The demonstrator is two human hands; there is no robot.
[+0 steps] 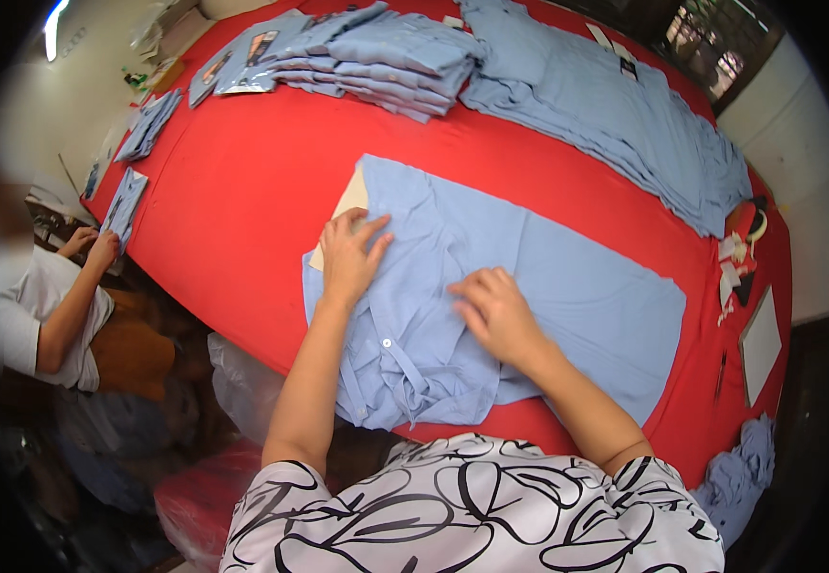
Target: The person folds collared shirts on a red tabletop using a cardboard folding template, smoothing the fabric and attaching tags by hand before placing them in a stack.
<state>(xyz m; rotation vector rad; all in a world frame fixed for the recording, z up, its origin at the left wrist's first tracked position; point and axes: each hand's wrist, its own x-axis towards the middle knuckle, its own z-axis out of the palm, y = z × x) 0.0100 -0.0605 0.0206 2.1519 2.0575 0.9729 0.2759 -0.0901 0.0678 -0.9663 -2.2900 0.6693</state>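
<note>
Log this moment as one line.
left hand: on blue shirt, beside cream board | right hand: at blue shirt, contact unclear | beyond: folded blue garments on red cloth

A white light [52,31] glares upper left, the red tabletop [233,191] is bright, and the dark, warped left edge seems blurred.

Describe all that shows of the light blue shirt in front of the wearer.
The light blue shirt lies partly folded on the red-covered table. Its right portion is fairly smooth; the near left is creased and bunched, with narrow cloth strips and a white button. The fabric looks thin. A beige sheet shows at its upper left edge, where the left hand rests. Whether the blurred right hand touches it is unclear.
</note>
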